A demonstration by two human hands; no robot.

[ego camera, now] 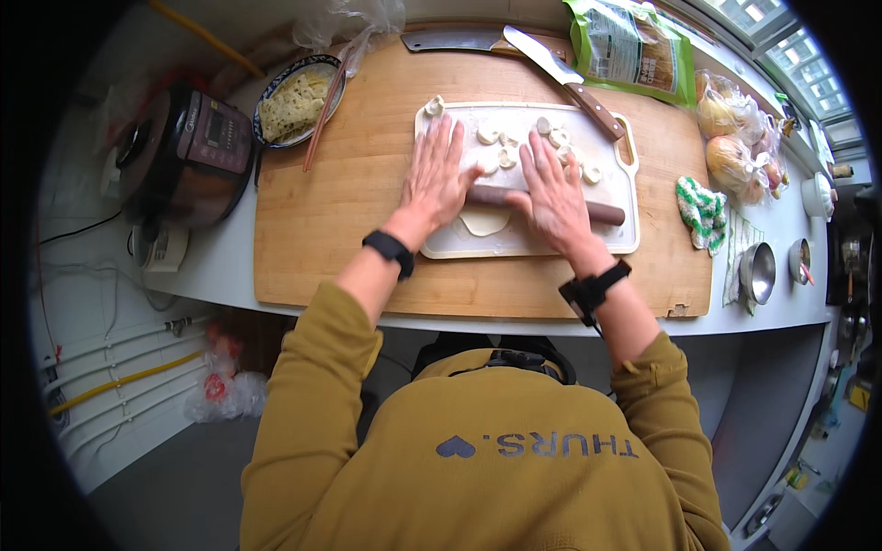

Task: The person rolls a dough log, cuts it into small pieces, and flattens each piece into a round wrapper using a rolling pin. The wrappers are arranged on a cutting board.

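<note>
My left hand [434,175] lies flat over the left end of a dark brown rolling pin [606,212], its fingers spread and pointing away from me. Palm down as well, my right hand [555,196] rests across the pin right of its middle, fingers slightly blurred. A thin, flattened round of dough [484,222] shows just below the pin, between the hands. Beneath all this is a white cutting board [527,246] with a handle slot at its right. Several small dough pieces [488,134] are scattered over the board's far half, partly hidden by my fingers.
A wooden board [331,227] lies under the white one. A knife [596,110] overlaps its far right corner; a cleaver [451,40] lies behind. Left are a plated food block [293,110], chopsticks [324,117] and a cooker [186,151]. Right are bagged fruit [730,155] and a metal bowl [758,273].
</note>
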